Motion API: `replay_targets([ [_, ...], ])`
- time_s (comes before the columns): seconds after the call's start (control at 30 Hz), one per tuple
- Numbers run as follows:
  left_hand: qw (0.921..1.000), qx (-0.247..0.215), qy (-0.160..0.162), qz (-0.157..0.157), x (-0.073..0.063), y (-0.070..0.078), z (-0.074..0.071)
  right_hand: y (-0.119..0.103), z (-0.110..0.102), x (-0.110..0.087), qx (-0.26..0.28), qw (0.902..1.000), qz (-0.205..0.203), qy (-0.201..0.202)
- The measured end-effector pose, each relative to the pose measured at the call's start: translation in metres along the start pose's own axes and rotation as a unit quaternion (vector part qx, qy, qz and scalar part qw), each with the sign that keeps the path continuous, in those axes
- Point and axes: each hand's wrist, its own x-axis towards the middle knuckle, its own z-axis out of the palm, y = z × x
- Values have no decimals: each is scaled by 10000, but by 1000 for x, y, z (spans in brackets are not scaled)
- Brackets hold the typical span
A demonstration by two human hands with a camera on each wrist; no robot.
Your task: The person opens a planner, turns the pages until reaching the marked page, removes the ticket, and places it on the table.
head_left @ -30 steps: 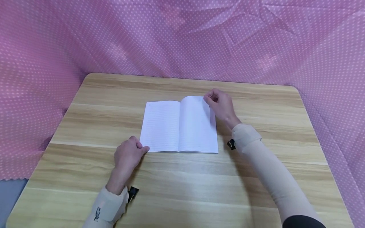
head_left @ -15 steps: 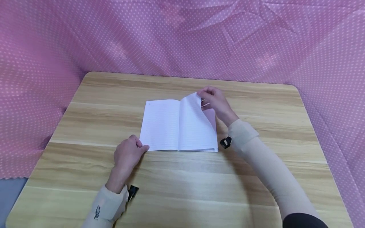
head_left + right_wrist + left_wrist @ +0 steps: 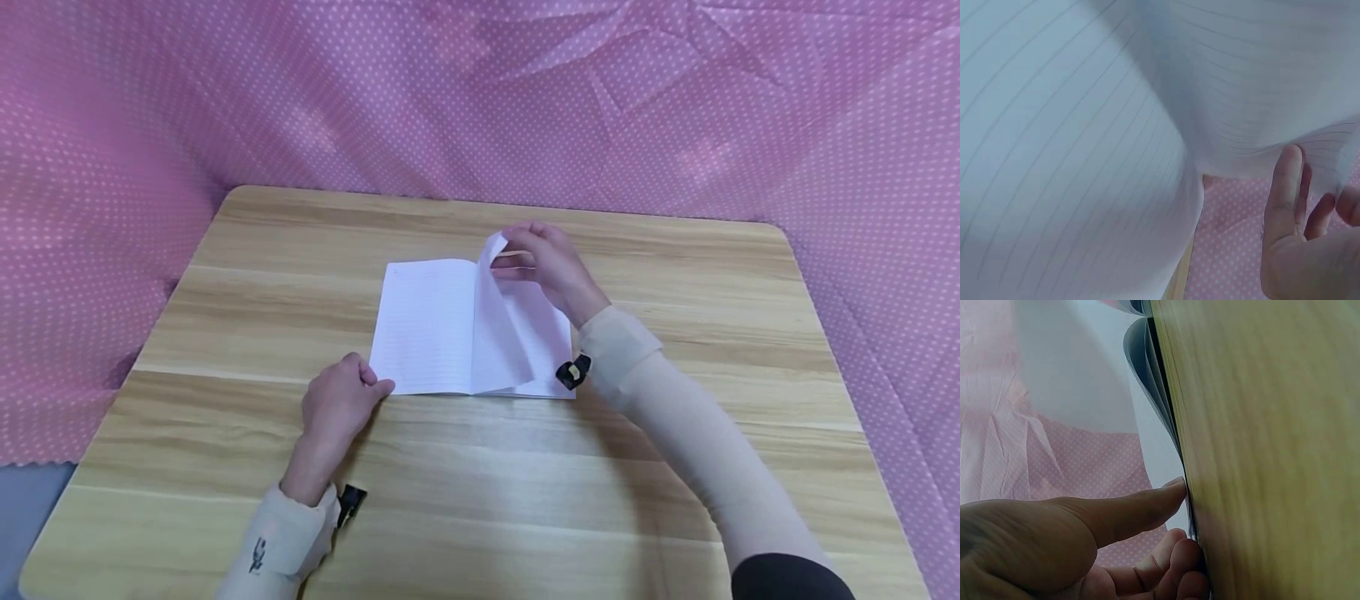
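An open lined notebook [image 3: 423,329] lies on the wooden table. My left hand [image 3: 337,398] is at its lower left corner: in the left wrist view the thumb [image 3: 1141,512] lies on the page and the curled fingers [image 3: 1166,569] sit at the book's edge. My right hand [image 3: 551,265] pinches the upper outer corner of one page [image 3: 495,333], which stands raised and bent near the spine. In the right wrist view that lifted page [image 3: 1272,75] curves over the facing sheet, and part of the right hand [image 3: 1310,250] shows at its edge.
The wooden table [image 3: 450,500] spreads around the notebook. A pink dotted cloth [image 3: 480,100] hangs behind and at both sides. Small black devices sit on the left wrist [image 3: 350,505] and right wrist [image 3: 573,372].
My right hand has moved left, lifting the right-hand page and drawing it toward the spine, which uncovers the sheet beneath. The left hand stays at the corner.
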Motion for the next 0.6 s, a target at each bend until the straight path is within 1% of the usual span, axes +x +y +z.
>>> replay_targets([
  [0.1,10000,65,45,42,1,0,0,1,5,2,254,9996,38,-89],
  [0.2,9997,125,152,145,1,-1,1,3,9,3,170,9998,-14,-74],
  [0.43,9988,65,317,364,-1,-2,1,12,21,5,-156,9996,-231,33],
  [0.5,9981,55,414,451,-2,-2,2,15,22,5,-129,9996,-257,31],
  [0.6,9954,-40,687,662,-1,-3,4,19,24,6,-59,9995,-305,20],
])
